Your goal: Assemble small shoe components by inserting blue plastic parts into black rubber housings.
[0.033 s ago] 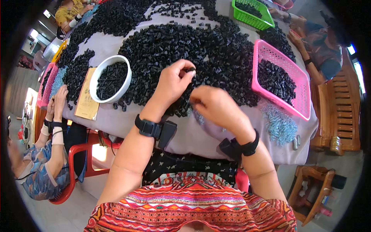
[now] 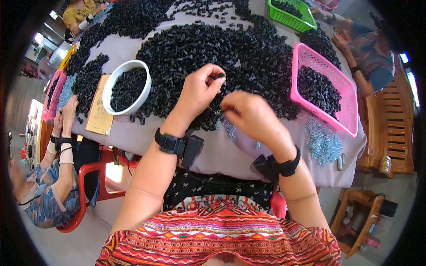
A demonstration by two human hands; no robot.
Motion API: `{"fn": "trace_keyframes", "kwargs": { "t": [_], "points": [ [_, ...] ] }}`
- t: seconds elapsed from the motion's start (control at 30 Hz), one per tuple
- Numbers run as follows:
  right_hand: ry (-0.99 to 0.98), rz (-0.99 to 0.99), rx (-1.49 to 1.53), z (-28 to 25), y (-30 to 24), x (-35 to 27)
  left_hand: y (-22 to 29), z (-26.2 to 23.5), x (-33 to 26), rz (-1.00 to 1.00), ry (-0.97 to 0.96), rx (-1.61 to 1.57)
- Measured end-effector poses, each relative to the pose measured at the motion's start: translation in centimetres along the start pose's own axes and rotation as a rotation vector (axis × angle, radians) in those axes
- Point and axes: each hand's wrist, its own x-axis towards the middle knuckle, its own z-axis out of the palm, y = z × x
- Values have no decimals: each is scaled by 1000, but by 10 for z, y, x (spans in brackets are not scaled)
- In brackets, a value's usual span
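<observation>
Over the near edge of a big heap of small black plastic pieces (image 2: 191,48), my left hand (image 2: 199,88) pinches one small black piece (image 2: 217,76) between thumb and fingertips. Just right of it and slightly nearer, my right hand (image 2: 249,111) is closed with its fingers curled downward. Its fingertips are blurred, and what they hold, if anything, I cannot make out. Small clear bluish pieces (image 2: 230,129) lie on the cloth below the right hand. A larger pile of such bluish pieces (image 2: 323,142) is at the right.
A white bowl (image 2: 141,95) of black pieces stands left, beside a tan booklet (image 2: 98,116). A pink basket (image 2: 326,117) is at right, a green basket (image 2: 296,24) at far right. Co-workers sit left, far left and right. A red chair (image 2: 91,177) stands at the left.
My right hand has shifted slightly up and to the right. The left hand keeps its pinch on the black piece, almost in place.
</observation>
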Motion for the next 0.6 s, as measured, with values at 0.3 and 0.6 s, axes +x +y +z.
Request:
{"fn": "trace_keyframes", "kwargs": {
  "t": [0.3,0.6],
  "points": [
    [-12,69,34,-4,-2,0,9,-2,-1,36,29,27],
    [-116,6,-289,16,-7,-2,10,-4,-3,58,111,12]
  ]
}}
